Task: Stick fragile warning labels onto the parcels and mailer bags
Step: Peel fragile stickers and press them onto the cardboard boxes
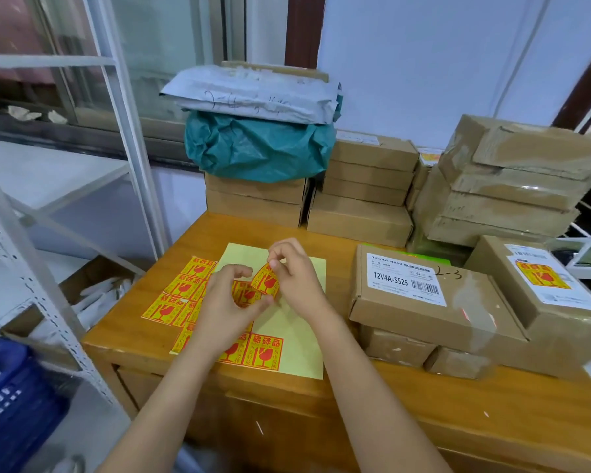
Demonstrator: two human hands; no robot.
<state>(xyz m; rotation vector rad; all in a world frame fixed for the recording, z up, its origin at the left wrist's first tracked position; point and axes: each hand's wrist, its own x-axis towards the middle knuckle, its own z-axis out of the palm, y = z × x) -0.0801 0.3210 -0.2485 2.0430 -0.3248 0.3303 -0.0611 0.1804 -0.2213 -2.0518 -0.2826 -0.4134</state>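
Head view: right hand (296,278) pinches 1 curling yellow-and-red fragile sticker (266,278) above the pale yellow backing sheet (301,343) on the wooden desk (492,397); left hand (224,302) presses the sheet flat. Best peeled slowly, adhesive untouched, then carried to the brown cardboard parcel (434,302).

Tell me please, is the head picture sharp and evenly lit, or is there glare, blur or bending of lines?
In the head view the light is soft and even; tape on the box marked 12V4A-5525 shows mild glare; the white rack posts bow from wide-angle distortion; the label pinched by the right hand is slightly soft, and its print cannot be read.
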